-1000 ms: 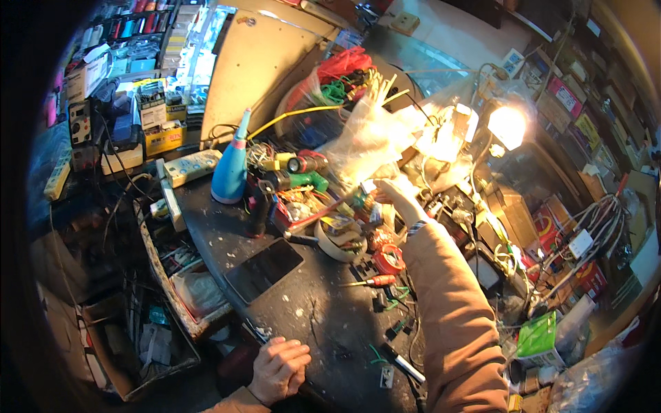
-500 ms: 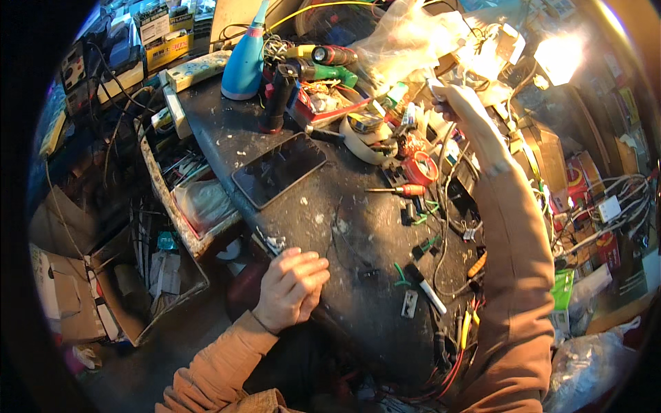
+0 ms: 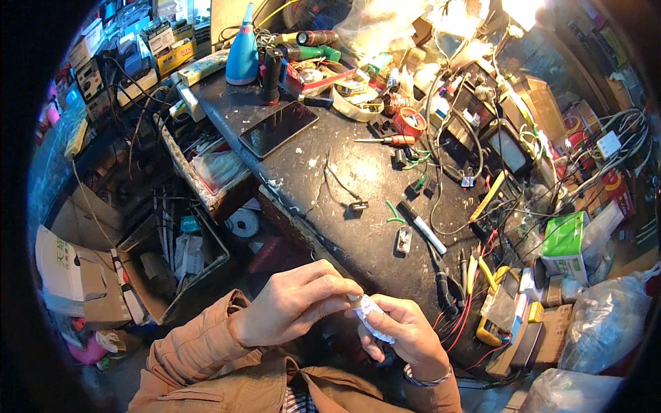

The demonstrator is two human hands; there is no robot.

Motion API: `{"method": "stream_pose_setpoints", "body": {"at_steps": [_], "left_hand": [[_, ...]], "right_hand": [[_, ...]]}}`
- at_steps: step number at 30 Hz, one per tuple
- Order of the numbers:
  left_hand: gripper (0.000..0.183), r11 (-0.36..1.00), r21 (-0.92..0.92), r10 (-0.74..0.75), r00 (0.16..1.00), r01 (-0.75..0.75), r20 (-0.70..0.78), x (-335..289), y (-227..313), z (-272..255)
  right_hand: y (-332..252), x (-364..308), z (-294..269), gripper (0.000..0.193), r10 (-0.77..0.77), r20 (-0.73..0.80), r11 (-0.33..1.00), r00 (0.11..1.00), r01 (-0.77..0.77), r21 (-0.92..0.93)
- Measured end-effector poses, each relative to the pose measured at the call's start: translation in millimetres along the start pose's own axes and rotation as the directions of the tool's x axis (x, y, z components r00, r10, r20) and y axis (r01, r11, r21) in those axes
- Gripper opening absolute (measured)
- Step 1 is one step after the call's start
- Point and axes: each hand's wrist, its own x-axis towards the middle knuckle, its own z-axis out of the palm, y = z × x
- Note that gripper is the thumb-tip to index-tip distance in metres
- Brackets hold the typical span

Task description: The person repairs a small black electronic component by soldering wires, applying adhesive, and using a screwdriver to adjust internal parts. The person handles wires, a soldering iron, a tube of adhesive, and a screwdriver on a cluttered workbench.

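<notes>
My left hand (image 3: 292,303) and my right hand (image 3: 403,334) meet close to my body, below the near edge of the dark workbench (image 3: 330,179). Between them is a small white tube-like item (image 3: 372,316) with blue print. My right hand grips its body, and my left hand's fingertips pinch its top end. Both sleeves are tan. A dark tablet (image 3: 279,129) lies flat on the bench beyond, and a red-handled screwdriver (image 3: 389,140) lies farther right.
A blue spray bottle (image 3: 242,55) and a black flashlight (image 3: 270,76) stand at the bench's far end. Tangled wires, pliers and a meter (image 3: 492,323) crowd the right side. A green-and-white box (image 3: 566,248) sits far right. Open cardboard boxes (image 3: 76,275) and a tape roll (image 3: 241,222) lie lower left.
My right arm has pulled back from the cluttered far end of the bench to my lap. My left hand left the bench edge and joined it on the small white item.
</notes>
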Motion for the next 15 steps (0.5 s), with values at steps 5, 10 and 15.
{"method": "stream_pose_setpoints", "body": {"at_steps": [5,10,15], "left_hand": [[0.020,0.988,0.120,0.083,0.991,-0.096,0.109,-2.9,0.3,-3.5],[0.021,0.980,0.185,0.051,0.991,-0.073,0.121,-14.2,-6.2,-2.2],[0.032,0.965,0.004,-0.262,0.964,0.262,0.054,-18.3,-18.8,-1.9]], "right_hand": [[-4.8,-0.1,-6.4,0.034,0.112,0.173,0.992,0.979,-0.119,0.030],[-11.7,5.3,4.9,0.029,0.122,0.111,0.985,0.986,-0.106,-0.137],[-11.9,4.9,20.5,0.025,-0.188,-0.088,0.817,0.978,0.106,-0.567]]}}
